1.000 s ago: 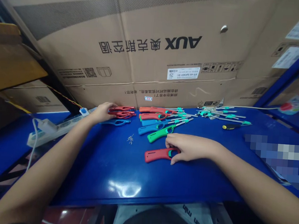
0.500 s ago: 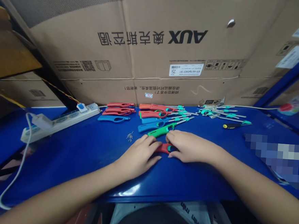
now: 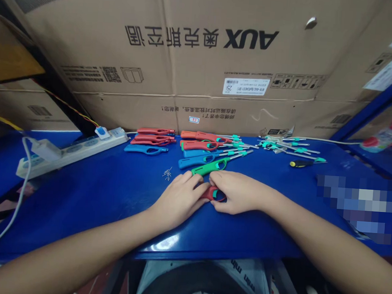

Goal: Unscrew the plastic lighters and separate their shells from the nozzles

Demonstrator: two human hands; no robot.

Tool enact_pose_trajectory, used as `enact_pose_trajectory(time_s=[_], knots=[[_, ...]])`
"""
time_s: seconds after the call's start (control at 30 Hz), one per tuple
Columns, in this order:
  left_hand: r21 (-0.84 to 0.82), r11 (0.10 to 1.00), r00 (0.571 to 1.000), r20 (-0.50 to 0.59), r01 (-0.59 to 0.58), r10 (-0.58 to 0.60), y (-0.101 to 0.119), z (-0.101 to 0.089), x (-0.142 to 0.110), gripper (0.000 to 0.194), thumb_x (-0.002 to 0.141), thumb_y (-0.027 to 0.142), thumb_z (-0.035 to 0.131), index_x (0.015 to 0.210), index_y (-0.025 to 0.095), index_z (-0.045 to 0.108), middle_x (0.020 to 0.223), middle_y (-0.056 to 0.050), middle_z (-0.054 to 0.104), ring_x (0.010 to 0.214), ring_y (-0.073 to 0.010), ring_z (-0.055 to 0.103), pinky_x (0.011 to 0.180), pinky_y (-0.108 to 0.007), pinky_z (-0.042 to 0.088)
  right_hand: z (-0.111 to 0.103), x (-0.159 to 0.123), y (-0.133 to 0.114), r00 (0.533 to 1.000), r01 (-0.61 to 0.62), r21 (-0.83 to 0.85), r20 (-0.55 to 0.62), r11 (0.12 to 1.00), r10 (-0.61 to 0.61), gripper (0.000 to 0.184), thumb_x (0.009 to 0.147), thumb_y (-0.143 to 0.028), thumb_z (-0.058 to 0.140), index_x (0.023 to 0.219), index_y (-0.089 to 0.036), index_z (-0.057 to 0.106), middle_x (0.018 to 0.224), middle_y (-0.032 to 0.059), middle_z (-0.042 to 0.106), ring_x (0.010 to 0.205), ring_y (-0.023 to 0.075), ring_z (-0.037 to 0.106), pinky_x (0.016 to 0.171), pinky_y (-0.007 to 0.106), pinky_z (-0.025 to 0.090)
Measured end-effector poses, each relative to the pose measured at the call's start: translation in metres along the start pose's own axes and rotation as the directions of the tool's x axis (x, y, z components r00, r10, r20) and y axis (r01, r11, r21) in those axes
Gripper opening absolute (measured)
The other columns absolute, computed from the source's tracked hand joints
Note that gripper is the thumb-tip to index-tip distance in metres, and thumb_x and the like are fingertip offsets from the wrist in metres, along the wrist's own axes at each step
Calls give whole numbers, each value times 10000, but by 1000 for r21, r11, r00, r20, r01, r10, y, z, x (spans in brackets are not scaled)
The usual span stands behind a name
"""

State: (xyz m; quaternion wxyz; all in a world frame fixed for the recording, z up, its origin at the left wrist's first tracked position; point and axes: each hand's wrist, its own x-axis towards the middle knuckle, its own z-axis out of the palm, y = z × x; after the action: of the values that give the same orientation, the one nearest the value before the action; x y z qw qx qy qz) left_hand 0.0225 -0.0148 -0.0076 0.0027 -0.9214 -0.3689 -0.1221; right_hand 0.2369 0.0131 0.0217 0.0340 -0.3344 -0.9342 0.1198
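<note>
Low over the blue table (image 3: 118, 204), both hands grip one red gas lighter (image 3: 210, 193) with a teal trigger. My left hand (image 3: 179, 197) is closed round its handle end. My right hand (image 3: 235, 192) is closed at the trigger-guard end, and its fingers hide that part. Just beyond the hands lies a green lighter (image 3: 206, 167) with a metal tube. Behind it are blue lighters (image 3: 195, 162) and red lighters (image 3: 199, 145), also with tubes. Small screws (image 3: 167, 174) lie in a loose heap left of my left hand.
Red handle shells (image 3: 154, 139) and a blue one (image 3: 145, 149) lie at the back left. Metal tubes with teal parts (image 3: 299, 150) and a yellow-black screwdriver (image 3: 300, 163) are at the right. A white power strip (image 3: 71, 154) lies left; a cardboard box (image 3: 188, 70) stands behind.
My right hand has shifted slightly left, closer to my left hand, and more of the red guard loop shows. The whole view has also moved a little.
</note>
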Motion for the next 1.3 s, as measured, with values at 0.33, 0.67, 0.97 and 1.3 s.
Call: enact_pose_trajectory(time_s=[0.33,0.67,0.97,1.3], knots=[[-391,919,998,-17,53,-64,-6,9,1,242,1026,360,513,1193,196,577,1143,-93,603,1049,-250,549,972,-448,482,-16,-5,37,992,-74,361,121,930,32,459,735,-567,787,923,-197,591,763,-29,566,662,136,490,572,251,359],[-524,843,968,-125,122,-218,-11,13,3,241,1040,361,472,1198,193,543,1166,-96,618,1117,-250,576,1008,-429,479,-12,0,62,998,11,571,-61,821,29,363,832,-464,732,1025,-157,706,998,47,720,911,193,637,842,322,484],[-753,653,910,-210,83,-357,-4,7,3,240,1024,371,502,1202,210,509,1138,-72,658,1052,-212,642,940,-349,514,-5,5,61,966,156,452,-254,878,-41,202,936,-335,623,832,-170,673,800,25,657,725,141,581,701,272,465],[-854,509,787,-384,-105,-483,-13,2,8,187,1013,373,510,1109,216,475,1022,-36,607,858,-141,603,802,-285,506,-15,-2,45,935,242,250,-318,937,-157,158,966,-226,560,831,-170,621,789,24,599,703,139,533,669,270,425]])
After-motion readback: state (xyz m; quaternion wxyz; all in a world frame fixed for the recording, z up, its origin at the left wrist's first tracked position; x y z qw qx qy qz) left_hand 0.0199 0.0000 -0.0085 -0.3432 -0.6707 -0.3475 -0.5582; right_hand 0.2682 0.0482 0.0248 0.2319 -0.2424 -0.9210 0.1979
